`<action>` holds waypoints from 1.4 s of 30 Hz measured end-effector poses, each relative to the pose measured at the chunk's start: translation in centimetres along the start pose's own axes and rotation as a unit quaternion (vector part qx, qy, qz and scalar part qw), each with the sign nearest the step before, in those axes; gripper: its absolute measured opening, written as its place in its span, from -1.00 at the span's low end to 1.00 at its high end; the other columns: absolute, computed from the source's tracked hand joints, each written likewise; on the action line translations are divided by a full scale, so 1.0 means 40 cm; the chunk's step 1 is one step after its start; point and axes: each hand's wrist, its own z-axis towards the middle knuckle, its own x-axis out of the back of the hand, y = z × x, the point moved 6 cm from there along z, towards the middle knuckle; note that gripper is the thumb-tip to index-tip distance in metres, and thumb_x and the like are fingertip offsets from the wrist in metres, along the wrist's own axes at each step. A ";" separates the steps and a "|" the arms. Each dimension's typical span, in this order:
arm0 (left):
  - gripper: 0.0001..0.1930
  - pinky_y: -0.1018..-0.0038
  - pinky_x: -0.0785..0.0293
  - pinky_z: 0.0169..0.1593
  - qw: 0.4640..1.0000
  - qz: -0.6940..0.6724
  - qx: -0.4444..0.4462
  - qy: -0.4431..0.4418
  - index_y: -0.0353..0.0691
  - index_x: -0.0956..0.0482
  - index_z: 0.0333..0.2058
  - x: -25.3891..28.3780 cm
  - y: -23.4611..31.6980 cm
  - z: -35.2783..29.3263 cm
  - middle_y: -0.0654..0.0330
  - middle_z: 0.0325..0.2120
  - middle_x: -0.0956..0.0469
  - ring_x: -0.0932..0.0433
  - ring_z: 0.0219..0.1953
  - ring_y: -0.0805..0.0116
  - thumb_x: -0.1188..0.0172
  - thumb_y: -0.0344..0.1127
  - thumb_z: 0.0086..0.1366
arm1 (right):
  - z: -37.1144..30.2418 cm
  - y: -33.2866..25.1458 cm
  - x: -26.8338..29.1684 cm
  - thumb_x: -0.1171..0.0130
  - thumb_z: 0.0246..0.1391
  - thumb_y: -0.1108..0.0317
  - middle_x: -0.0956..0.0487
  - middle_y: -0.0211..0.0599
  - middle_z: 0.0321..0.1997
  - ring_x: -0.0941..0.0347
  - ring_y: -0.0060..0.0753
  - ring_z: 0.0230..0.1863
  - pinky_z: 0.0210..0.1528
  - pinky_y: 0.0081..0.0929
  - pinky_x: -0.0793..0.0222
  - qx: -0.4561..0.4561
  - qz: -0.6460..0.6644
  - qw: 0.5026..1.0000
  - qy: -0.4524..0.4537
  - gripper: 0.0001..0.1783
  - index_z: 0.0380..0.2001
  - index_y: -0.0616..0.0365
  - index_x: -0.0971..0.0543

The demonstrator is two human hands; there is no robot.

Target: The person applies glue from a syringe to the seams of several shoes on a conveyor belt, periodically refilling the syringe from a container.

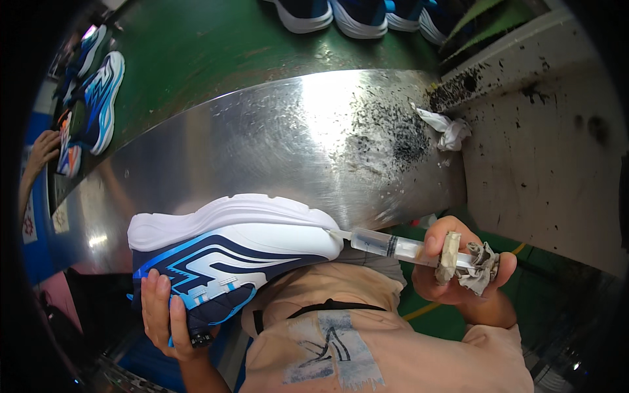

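My left hand (pixel 159 311) holds a navy, blue and white running shoe (pixel 229 252) on its side by the upper. The shoe's white sole (pixel 236 213) faces away from me, and its toe or heel end points right. My right hand (pixel 452 265) grips a clear plastic syringe (pixel 393 245) around its flange and plunger. Tape or wadding (pixel 480 268) wraps the flange and plunger end. The syringe's narrow tip touches, or nearly touches, the shoe's right end at the line between sole and upper.
A steel worktop (pixel 242 141) with black smears lies ahead, and a crumpled white tissue (pixel 449 129) rests on its right side. Beyond runs a green surface (pixel 216 46) with several more shoes (pixel 357 18). At the left, another person's hand (pixel 44 149) touches an orange-and-white shoe (pixel 69 154). A stained panel (pixel 544 137) stands right.
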 end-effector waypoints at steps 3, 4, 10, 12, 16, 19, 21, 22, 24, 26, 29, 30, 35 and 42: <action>-0.37 -0.06 -0.43 0.08 1.000 -0.006 0.003 -0.021 -0.34 -0.33 -0.01 0.002 -0.005 0.031 -0.15 -0.04 -0.46 -0.49 -0.01 -0.17 -0.40 -0.13 0.04 | -0.001 -0.010 -0.001 0.05 -0.20 -0.60 -0.37 -0.40 -0.39 -0.23 -0.73 -0.47 -0.47 -0.77 -0.15 -0.017 -0.036 0.999 0.027 0.20 0.05 0.45 -0.20; -0.36 -0.03 -0.43 0.09 1.000 -0.006 0.009 -0.024 -0.34 -0.34 0.00 0.004 -0.004 0.041 -0.16 -0.04 -0.46 -0.50 -0.01 -0.16 -0.42 -0.17 0.02 | 0.001 -0.011 -0.003 0.06 -0.20 -0.60 -0.37 -0.40 -0.38 -0.23 -0.73 -0.45 -0.44 -0.77 -0.17 -0.022 -0.052 0.998 0.034 0.20 0.06 0.45 -0.20; -0.33 0.06 -0.44 0.08 0.997 -0.047 0.034 -0.056 -0.29 -0.40 -0.01 -0.004 -0.026 0.111 -0.09 -0.07 -0.51 -0.53 -0.03 -0.08 -0.45 -0.12 -0.06 | 0.000 -0.002 -0.026 -0.29 -0.17 -0.31 -0.41 -0.24 -0.10 -0.34 -0.60 -0.16 -0.15 -0.65 -0.29 -0.047 0.015 0.999 0.017 0.14 0.15 0.48 -0.12; -0.33 0.11 -0.44 0.07 0.995 -0.059 0.038 -0.077 -0.31 -0.43 -0.03 -0.012 -0.042 0.146 -0.10 -0.09 -0.52 -0.54 -0.05 -0.07 -0.47 -0.14 -0.11 | 0.004 0.009 -0.032 -0.33 -0.14 -0.24 -0.41 -0.21 -0.04 -0.36 -0.55 -0.10 -0.09 -0.61 -0.30 -0.016 -0.001 1.000 -0.003 0.12 0.17 0.48 -0.10; -0.32 0.25 -0.46 0.03 0.983 -0.119 0.070 -0.124 -0.33 -0.49 -0.08 -0.039 -0.074 0.219 -0.10 -0.16 -0.56 -0.58 -0.11 -0.02 -0.52 -0.29 -0.27 | 0.025 0.040 -0.012 -0.29 -0.10 -0.25 -0.39 -0.23 -0.02 -0.33 -0.56 -0.08 -0.05 -0.60 -0.27 0.021 -0.042 0.999 -0.006 0.08 0.17 0.43 -0.11; -0.29 0.39 -0.45 -0.03 0.957 -0.176 0.115 -0.199 -0.35 -0.53 -0.16 -0.106 -0.125 0.284 0.00 -0.29 -0.58 -0.59 -0.20 0.13 -0.52 -0.37 -0.46 | 0.058 0.063 0.014 -0.28 -0.11 -0.28 -0.38 -0.26 -0.06 -0.32 -0.56 -0.10 -0.05 -0.59 -0.26 0.051 -0.049 0.998 -0.002 0.07 0.17 0.38 -0.13; -0.31 0.47 -0.45 -0.08 0.940 -0.174 0.116 -0.269 -0.35 -0.54 -0.20 -0.128 -0.147 0.353 0.08 -0.36 -0.58 -0.57 -0.28 0.29 -0.51 -0.37 -0.49 | 0.061 0.066 0.020 -0.29 -0.12 -0.28 -0.37 -0.25 -0.06 -0.32 -0.56 -0.11 -0.07 -0.59 -0.27 0.073 -0.051 0.996 0.001 0.07 0.17 0.38 -0.13; -0.32 0.50 -0.45 -0.11 0.916 -0.224 0.174 -0.284 -0.35 -0.54 -0.22 -0.140 -0.173 0.366 0.12 -0.39 -0.57 -0.56 -0.30 0.36 -0.51 -0.36 -0.50 | 0.062 0.065 0.013 -0.30 -0.12 -0.27 -0.37 -0.24 -0.07 -0.32 -0.56 -0.12 -0.08 -0.59 -0.27 0.086 -0.051 0.995 -0.003 0.07 0.17 0.38 -0.13; -0.34 0.57 -0.45 -0.16 0.901 -0.237 0.205 -0.299 -0.34 -0.55 -0.27 -0.151 -0.197 0.393 0.19 -0.42 -0.56 -0.53 -0.34 0.47 -0.51 -0.31 -0.52 | 0.064 0.067 0.007 -0.32 -0.13 -0.25 -0.37 -0.23 -0.07 -0.32 -0.55 -0.13 -0.10 -0.59 -0.28 0.112 -0.062 0.992 -0.022 0.07 0.17 0.39 -0.14; -0.32 0.56 -0.44 -0.16 0.876 -0.272 0.214 -0.336 -0.34 -0.54 -0.28 -0.184 -0.221 0.415 0.21 -0.44 -0.54 -0.52 -0.35 0.47 -0.53 -0.26 -0.54 | 0.061 0.075 0.004 -0.34 -0.14 -0.23 -0.38 -0.20 -0.07 -0.33 -0.54 -0.15 -0.12 -0.58 -0.29 0.139 -0.079 0.986 -0.043 0.06 0.16 0.40 -0.15; -0.32 0.55 -0.42 -0.17 0.863 -0.293 0.218 -0.348 -0.32 -0.55 -0.29 -0.195 -0.247 0.422 0.22 -0.46 -0.52 -0.49 -0.36 0.45 -0.54 -0.18 -0.53 | 0.059 0.088 -0.002 -0.36 -0.19 -0.24 -0.39 -0.20 -0.10 -0.35 -0.54 -0.18 -0.17 -0.60 -0.30 0.155 -0.114 0.979 -0.065 0.08 0.14 0.40 -0.16; -0.33 0.54 -0.42 -0.17 0.869 -0.288 0.188 -0.357 -0.32 -0.56 -0.30 -0.198 -0.257 0.426 0.22 -0.47 -0.52 -0.49 -0.36 0.45 -0.53 -0.17 -0.51 | 0.056 0.083 -0.001 -0.36 -0.23 -0.27 -0.41 -0.21 -0.12 -0.35 -0.55 -0.20 -0.21 -0.63 -0.30 0.151 -0.122 0.980 -0.054 0.10 0.13 0.40 -0.18; -0.40 0.55 -0.38 -0.14 0.864 -0.299 0.205 -0.350 -0.29 -0.55 -0.24 -0.197 -0.314 0.435 0.26 -0.37 -0.53 -0.47 -0.31 0.45 -0.51 -0.17 -0.34 | 0.047 -0.007 0.057 -0.22 -0.27 -0.46 -0.43 -0.27 -0.27 -0.34 -0.57 -0.34 -0.41 -0.73 -0.22 0.250 -0.155 0.955 0.038 0.14 0.10 0.33 -0.22; -0.44 0.52 -0.53 -0.15 0.821 -0.359 0.422 -0.137 -0.41 -0.45 -0.08 -0.142 -0.452 0.254 0.10 -0.25 -0.58 -0.58 -0.30 0.40 -0.42 -0.23 0.00 | 0.069 -0.004 0.146 -0.13 -0.21 -0.52 -0.37 -0.41 -0.25 -0.27 -0.62 -0.32 -0.30 -0.65 -0.22 0.273 -0.446 0.811 0.265 0.12 0.13 0.26 -0.22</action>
